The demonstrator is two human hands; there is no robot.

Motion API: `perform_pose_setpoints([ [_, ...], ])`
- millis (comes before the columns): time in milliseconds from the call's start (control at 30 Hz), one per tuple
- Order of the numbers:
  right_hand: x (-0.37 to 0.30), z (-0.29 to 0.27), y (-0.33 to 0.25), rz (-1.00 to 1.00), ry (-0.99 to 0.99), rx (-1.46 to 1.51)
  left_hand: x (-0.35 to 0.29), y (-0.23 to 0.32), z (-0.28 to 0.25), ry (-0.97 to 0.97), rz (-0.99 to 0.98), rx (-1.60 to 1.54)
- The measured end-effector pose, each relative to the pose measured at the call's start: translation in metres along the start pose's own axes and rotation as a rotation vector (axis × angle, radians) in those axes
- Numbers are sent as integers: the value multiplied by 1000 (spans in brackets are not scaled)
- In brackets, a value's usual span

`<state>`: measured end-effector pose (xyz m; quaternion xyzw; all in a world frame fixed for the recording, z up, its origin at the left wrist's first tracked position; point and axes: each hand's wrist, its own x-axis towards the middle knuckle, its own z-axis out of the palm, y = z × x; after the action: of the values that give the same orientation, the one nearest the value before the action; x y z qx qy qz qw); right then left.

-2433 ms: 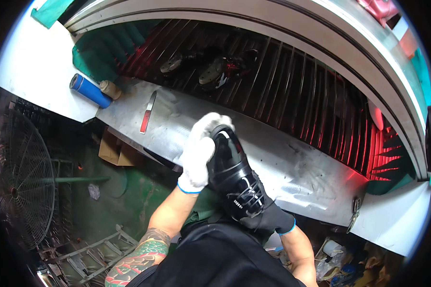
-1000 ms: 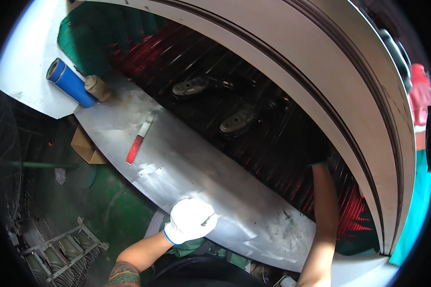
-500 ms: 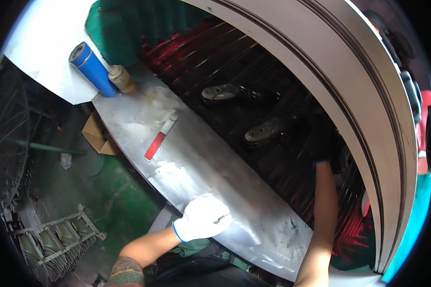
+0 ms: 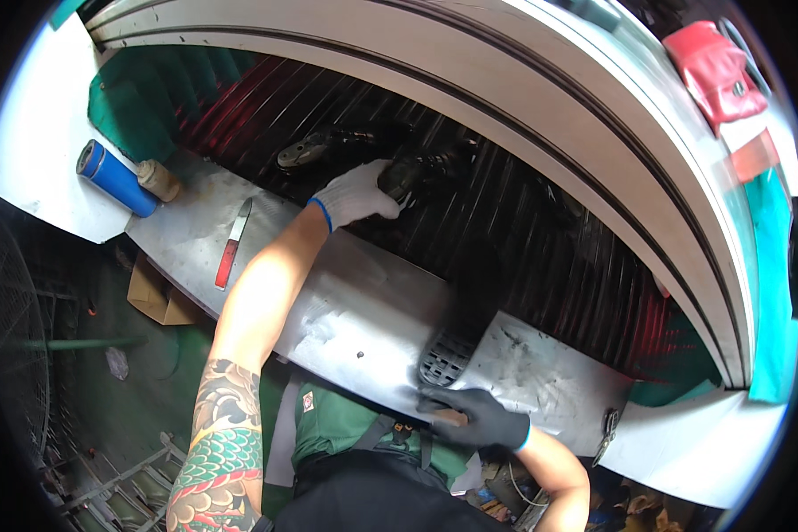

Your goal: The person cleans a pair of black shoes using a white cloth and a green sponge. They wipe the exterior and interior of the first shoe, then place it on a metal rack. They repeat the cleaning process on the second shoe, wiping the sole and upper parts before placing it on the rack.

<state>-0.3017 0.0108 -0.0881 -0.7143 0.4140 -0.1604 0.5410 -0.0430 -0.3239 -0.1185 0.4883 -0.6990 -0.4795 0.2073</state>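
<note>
Wht-gloved L hand (image 4: 355, 197) grips a shoe (image 4: 405, 180) on far slats (image 4: 514, 208). Blk-gloved R hand (image 4: 481, 418) just beside a sole (image 4: 446, 358) over near ledge (image 4: 355, 301). Knife (image 4: 231, 248) & blue btl (image 4: 118, 181) at left.

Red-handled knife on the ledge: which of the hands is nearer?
Left. The left hand is at a dark shoe, right of the knife and beyond it; the right hand is farther right, near the front edge of the ledge.

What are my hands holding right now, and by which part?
Left hand: a dark shoe, by its near end. Right hand: at the near end of a treaded shoe; grip unclear.
</note>
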Motion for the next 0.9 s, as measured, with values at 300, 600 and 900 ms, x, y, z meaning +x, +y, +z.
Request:
perform_pose_setpoints([
  [300, 58, -73, 110, 241, 545, -623, -164, -7, 45, -159, 49, -1307],
  [600, 115, -81, 88, -133, 878, 537, -330, 15, 92, -81, -416, -1740],
  [900, 85, -54, -54, -105, 432, 972, -374, -20, 95, 180, 59, -828],
])
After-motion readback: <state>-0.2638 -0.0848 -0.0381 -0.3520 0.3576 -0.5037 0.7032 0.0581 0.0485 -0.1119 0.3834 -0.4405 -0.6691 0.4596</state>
